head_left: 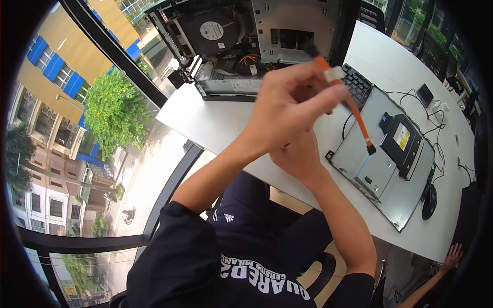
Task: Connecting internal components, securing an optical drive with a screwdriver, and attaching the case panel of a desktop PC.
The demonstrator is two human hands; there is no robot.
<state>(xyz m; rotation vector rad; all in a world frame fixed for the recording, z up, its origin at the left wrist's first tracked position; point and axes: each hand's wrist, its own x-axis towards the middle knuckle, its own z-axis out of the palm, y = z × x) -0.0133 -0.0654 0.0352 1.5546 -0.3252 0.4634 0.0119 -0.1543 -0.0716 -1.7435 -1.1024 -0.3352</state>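
Note:
A short orange data cable [355,109] with black plugs at both ends and a white tag hangs from my left hand [292,97]. The thumb and fingers of that hand are closed on it near the tag. My right hand [298,156] is just below and behind the left one, its fingers mostly hidden. Beyond both hands an open computer case [228,87] lies on the white table, showing a round fan [211,32] and loose wires inside. To the right, a black optical drive [403,138] and a silver metal box [376,172] rest on a flat metal panel [405,203].
A black keyboard [357,84] sits partly behind the cable. Along the table's [380,51] right side are a mouse [430,201], a phone [424,95] and thin black cords. Another person's hand [452,256] shows at the lower right. Windows [102,46] border the left.

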